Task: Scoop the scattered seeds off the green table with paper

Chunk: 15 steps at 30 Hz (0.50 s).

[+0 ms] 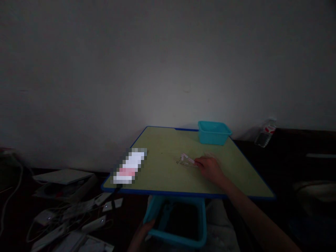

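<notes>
My right hand [210, 168] rests on a pale green table with a blue edge [157, 175]. Its fingers are curled and pinched on a small clear packet with pink on it [187, 159]. My left hand [143, 231] is below the table's front edge, gripping the rim of a turquoise bin [178, 241] that sits on my lap. A second turquoise bin [214, 132] stands at the table's far right corner, against the wall. The room is very dark.
A blurred white and pink card [129, 166] lies at the table's left edge. On the floor to the left are flat white devices and cables [73, 224]. A plastic bottle [265, 133] stands at the right by the wall.
</notes>
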Each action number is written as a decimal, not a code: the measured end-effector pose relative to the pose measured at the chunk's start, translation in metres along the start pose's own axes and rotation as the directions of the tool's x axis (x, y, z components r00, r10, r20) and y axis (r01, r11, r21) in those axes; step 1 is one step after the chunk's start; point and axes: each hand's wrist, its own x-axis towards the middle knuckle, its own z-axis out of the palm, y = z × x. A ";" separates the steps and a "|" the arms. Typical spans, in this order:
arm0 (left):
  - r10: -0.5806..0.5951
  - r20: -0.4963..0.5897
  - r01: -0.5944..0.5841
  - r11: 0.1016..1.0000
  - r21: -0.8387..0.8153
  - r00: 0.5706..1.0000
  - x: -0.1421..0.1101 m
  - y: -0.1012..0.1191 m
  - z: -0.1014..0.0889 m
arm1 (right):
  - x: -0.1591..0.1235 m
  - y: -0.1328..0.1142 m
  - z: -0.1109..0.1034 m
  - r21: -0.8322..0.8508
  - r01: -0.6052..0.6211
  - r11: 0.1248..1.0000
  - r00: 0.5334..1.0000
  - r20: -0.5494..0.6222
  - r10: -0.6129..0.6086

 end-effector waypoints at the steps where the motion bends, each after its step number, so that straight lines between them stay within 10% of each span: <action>1: 0.007 -0.003 -0.007 1.000 0.009 1.000 0.002 -0.001 -0.001 | 0.001 0.000 0.000 0.000 0.004 1.000 1.000 0.001 -0.004; 15: 0.049 -0.038 -0.049 0.999 0.016 0.998 0.009 -0.012 -0.006 | 0.007 -0.002 0.005 -0.011 0.028 1.000 1.000 -0.012 -0.028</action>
